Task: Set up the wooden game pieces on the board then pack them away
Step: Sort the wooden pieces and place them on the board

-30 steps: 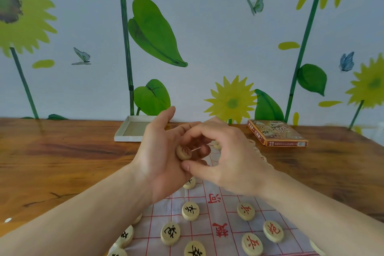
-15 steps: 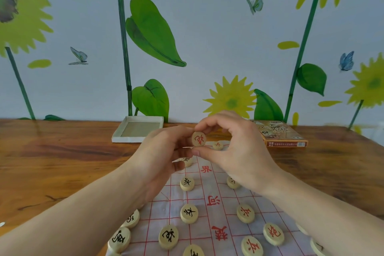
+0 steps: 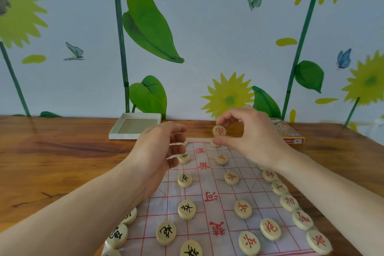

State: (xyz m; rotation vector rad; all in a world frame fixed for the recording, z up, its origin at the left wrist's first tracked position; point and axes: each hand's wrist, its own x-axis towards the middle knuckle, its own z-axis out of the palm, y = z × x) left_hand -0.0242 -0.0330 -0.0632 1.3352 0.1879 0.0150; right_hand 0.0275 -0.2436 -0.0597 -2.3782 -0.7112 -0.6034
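A white cloth board with a red grid lies on the wooden table, with several round wooden pieces standing on it, black-lettered on the left and red-lettered on the right. My right hand pinches a red-lettered piece upright between thumb and fingers, above the board's far end. My left hand hovers over the board's far left part with its fingers loosely curled; I cannot see whether anything lies in the palm.
An open white box tray sits against the wall behind the board. The orange game box lies at the back right, partly behind my right hand. Bare wooden table stretches to the left.
My right hand took a red-lettered piece from my left hand and carried it right and farther away. The two hands have drawn apart.
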